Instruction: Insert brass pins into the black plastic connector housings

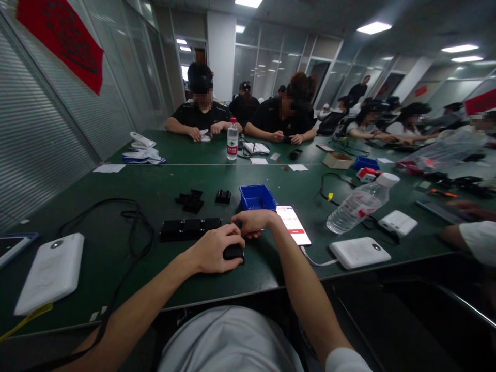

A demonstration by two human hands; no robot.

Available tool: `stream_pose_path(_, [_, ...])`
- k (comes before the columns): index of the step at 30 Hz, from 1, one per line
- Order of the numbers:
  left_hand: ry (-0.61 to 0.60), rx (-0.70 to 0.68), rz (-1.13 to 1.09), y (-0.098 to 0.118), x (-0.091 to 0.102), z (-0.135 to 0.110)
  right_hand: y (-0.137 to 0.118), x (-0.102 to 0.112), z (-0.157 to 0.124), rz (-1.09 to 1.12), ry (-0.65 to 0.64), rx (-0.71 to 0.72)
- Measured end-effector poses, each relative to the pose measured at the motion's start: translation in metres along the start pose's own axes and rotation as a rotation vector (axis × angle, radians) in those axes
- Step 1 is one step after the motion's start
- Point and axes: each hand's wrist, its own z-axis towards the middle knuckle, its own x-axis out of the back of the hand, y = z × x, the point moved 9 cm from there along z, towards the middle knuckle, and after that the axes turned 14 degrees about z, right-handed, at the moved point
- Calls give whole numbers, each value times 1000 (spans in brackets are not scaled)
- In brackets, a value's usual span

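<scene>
My left hand (217, 249) is closed round a small black block (233, 252) just above or on the green table (170, 281); I cannot tell which. Right beside it, my right hand (253, 221) has its fingers curled down in front of the blue tray (259, 198). Whatever those fingers hold is hidden. A row of black blocks (191, 227) lies to the left of my hands. Behind that row are a loose pile of black parts (190, 200) and one separate black piece (223, 196).
A lit phone (294, 226) lies right of my hands, cabled to a white power bank (360, 253). A clear bottle (360, 204) leans there. At left are another white power bank (52, 271) and a black cable (135, 219). Co-workers sit across the table.
</scene>
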Motion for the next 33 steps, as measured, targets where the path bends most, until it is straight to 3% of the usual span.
stream_pose_path(5, [9,-26,-16,3,0,0,0,5,-11,53,4,8])
stream_pose_path(13, [-12,-33,-41,4,-3,-1,-2,19,-33,332,-31,204])
stream_pose_path(22, [0,-34,-55,5,-4,-1,-19,27,-61,640,-149,545])
stream_pose_path(33, [-11,-26,-61,3,-9,0,-29,25,-96,762,-422,966])
